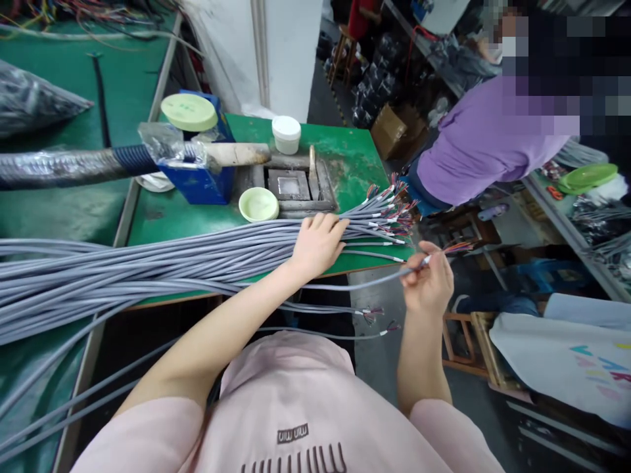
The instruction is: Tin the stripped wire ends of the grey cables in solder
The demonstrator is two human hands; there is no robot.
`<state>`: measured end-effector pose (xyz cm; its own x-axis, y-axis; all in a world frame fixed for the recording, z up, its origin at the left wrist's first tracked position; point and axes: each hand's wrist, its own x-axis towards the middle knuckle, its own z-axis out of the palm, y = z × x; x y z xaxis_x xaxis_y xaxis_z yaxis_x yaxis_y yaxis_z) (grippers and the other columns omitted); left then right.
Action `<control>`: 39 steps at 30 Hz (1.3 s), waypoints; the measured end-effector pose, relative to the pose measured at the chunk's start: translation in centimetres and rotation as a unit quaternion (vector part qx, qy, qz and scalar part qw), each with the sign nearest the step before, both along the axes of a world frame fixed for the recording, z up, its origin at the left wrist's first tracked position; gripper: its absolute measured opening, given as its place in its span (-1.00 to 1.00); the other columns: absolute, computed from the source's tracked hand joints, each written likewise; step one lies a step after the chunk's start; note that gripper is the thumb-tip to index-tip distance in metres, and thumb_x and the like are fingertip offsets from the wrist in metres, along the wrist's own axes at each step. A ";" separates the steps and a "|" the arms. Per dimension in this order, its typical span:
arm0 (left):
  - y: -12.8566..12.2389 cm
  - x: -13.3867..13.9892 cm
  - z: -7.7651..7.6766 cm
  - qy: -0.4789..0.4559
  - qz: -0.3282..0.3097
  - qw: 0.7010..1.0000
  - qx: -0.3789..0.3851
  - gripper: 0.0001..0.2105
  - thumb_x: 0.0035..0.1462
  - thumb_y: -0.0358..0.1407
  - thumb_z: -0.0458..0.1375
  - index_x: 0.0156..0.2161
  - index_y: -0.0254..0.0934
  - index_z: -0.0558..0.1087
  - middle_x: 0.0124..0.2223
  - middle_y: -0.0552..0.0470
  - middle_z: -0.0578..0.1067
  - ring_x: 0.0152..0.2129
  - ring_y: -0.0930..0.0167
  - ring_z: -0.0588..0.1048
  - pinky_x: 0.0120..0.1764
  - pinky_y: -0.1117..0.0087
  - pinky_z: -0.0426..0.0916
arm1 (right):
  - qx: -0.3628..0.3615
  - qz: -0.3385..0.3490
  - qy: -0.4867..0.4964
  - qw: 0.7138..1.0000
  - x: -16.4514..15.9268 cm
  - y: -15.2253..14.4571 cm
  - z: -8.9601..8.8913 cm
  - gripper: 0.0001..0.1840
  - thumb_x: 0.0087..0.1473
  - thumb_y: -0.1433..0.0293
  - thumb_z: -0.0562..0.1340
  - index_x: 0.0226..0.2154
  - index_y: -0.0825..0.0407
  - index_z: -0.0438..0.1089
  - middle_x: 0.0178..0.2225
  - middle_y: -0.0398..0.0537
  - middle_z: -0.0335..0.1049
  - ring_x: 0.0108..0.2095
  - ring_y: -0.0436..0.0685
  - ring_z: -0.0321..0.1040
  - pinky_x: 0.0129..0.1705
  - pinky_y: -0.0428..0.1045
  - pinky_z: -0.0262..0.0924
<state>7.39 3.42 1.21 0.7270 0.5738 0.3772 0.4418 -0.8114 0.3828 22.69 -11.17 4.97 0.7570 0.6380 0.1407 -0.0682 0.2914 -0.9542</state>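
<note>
A thick bundle of grey cables runs across the green table from the left. My left hand lies over the bundle near its right end, fingers stretched out across the cables. Off the table's edge, my right hand pinches one grey cable near its end. From that grip stick out a white sleeve and loose coloured wires. The other cable ends fan out with white sleeves and thin coloured wires. Two stray cables hang below the table edge, close to my body.
Behind the bundle are a square metal pot in a frame, a pale green dish, a white tub and a blue box. A wrapped hose reaches toward the pot. A person in purple sits at right.
</note>
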 end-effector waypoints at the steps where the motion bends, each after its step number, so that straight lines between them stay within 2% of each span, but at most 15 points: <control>1: 0.5 1.1 0.3 0.025 -0.004 0.999 0.025 -0.56 0.12 -0.30 0.16 0.12 -0.32 0.31 0.08 -0.22 0.40 0.03 0.12 0.31 0.02 0.10 0.20 | -0.005 0.005 0.002 1.000 -0.2 -0.6 -0.1 -0.67 -0.02 0.11 0.30 -0.31 0.02 0.41 -0.65 -0.29 0.35 -0.78 -0.13 0.12 -0.74 -0.18 0.03; 6: 3.1 4.7 0.8 0.130 -0.019 0.991 0.015 -0.59 0.04 -0.22 0.21 -0.01 -0.36 0.40 -0.02 -0.23 0.43 -0.03 0.12 0.35 -0.08 0.19 0.25 | -0.029 0.001 0.014 0.999 -0.5 -3.3 -1.1 -0.66 -0.01 0.10 0.31 -0.33 0.02 0.41 -0.63 -0.24 0.39 -0.76 -0.11 0.15 -0.74 -0.17 0.08; 10: 5.0 5.0 1.5 0.101 -0.022 0.992 -0.067 -0.62 0.02 -0.15 0.20 -0.08 -0.31 0.47 -0.14 -0.12 0.51 -0.18 0.22 0.45 -0.17 0.30 0.29 | -0.041 0.001 0.037 0.998 -0.3 -4.6 -2.0 -0.67 -0.02 0.11 0.32 -0.34 0.03 0.42 -0.58 -0.20 0.43 -0.75 -0.11 0.18 -0.73 -0.17 0.10; 14: 6.0 4.6 2.4 0.047 -0.018 0.986 -0.158 -0.62 0.06 -0.02 0.15 -0.15 -0.26 0.49 -0.24 0.00 0.55 -0.30 0.30 0.48 -0.26 0.35 0.30 | -0.039 -0.006 0.051 0.998 -0.3 -4.4 -2.5 -0.67 -0.03 0.11 0.32 -0.34 0.03 0.42 -0.59 -0.20 0.43 -0.76 -0.12 0.18 -0.73 -0.17 0.11; 17: 5.8 4.7 2.3 0.036 0.012 0.992 -0.119 -0.64 0.19 -0.04 0.03 -0.18 -0.27 0.50 -0.19 -0.06 0.55 -0.21 0.27 0.47 -0.20 0.32 0.30 | -0.028 -0.001 0.043 0.999 -0.3 -3.8 -2.5 -0.68 -0.01 0.11 0.31 -0.34 0.03 0.42 -0.61 -0.21 0.41 -0.76 -0.12 0.15 -0.73 -0.18 0.10; 21: 4.8 5.3 1.5 0.102 0.055 0.991 -0.072 -0.68 0.26 -0.17 -0.03 -0.07 -0.29 0.46 -0.08 -0.17 0.52 -0.06 0.17 0.42 -0.09 0.22 0.31 | -0.023 0.003 0.030 0.999 -0.4 -3.3 -2.1 -0.69 0.01 0.12 0.30 -0.34 0.02 0.41 -0.61 -0.22 0.40 -0.76 -0.12 0.15 -0.74 -0.18 0.07; 24: 4.3 5.6 1.2 0.136 0.069 0.984 -0.088 -0.66 0.28 -0.17 -0.07 0.02 -0.26 0.41 -0.08 -0.18 0.51 -0.10 0.17 0.46 -0.10 0.20 0.33 | -0.029 0.006 0.024 0.999 -0.5 -3.3 -1.9 -0.69 -0.01 0.12 0.31 -0.34 0.02 0.41 -0.61 -0.22 0.40 -0.75 -0.11 0.16 -0.73 -0.18 0.08; 31: 2.4 5.6 1.3 0.139 0.055 0.985 -0.090 -0.64 0.30 -0.17 -0.09 0.03 -0.28 0.40 -0.08 -0.24 0.49 -0.12 0.15 0.46 -0.15 0.19 0.33 | -0.045 -0.007 0.025 0.999 -0.4 -2.8 -1.9 -0.65 -0.03 0.10 0.32 -0.35 0.03 0.40 -0.62 -0.21 0.40 -0.76 -0.10 0.15 -0.73 -0.17 0.07; 34: 2.3 4.3 1.9 0.114 0.031 0.989 -0.084 -0.60 0.27 -0.11 -0.03 0.09 -0.30 0.36 -0.04 -0.23 0.48 -0.07 0.15 0.42 -0.09 0.19 0.31 | -0.042 -0.002 0.024 0.999 -0.3 -2.5 -1.8 -0.67 -0.03 0.11 0.32 -0.35 0.04 0.41 -0.62 -0.20 0.40 -0.75 -0.09 0.15 -0.72 -0.15 0.08; 36: 3.2 2.1 2.7 0.071 0.041 0.994 -0.070 -0.52 0.23 -0.03 -0.01 0.12 -0.30 0.33 0.02 -0.21 0.45 -0.01 0.13 0.37 -0.02 0.15 0.28 | -0.036 0.004 0.022 0.999 -0.1 -2.3 -1.8 -0.69 -0.01 0.13 0.31 -0.34 0.04 0.41 -0.61 -0.19 0.41 -0.74 -0.09 0.15 -0.71 -0.15 0.09; 39: 5.9 -2.7 3.6 0.024 0.144 0.987 -0.070 -0.49 0.25 -0.02 -0.05 0.16 -0.32 0.30 0.14 -0.21 0.37 0.08 0.12 0.29 0.08 0.11 0.20 | -0.036 0.010 0.018 0.999 0.0 -2.1 -2.0 -0.70 0.01 0.14 0.30 -0.34 0.04 0.42 -0.61 -0.19 0.41 -0.74 -0.09 0.15 -0.71 -0.15 0.07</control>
<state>4.74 9.31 4.82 0.5413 0.8033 0.2482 0.6665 -0.5899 0.4558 22.72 -13.22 2.94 0.7484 0.6598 0.0670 -0.1084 0.2214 -0.9691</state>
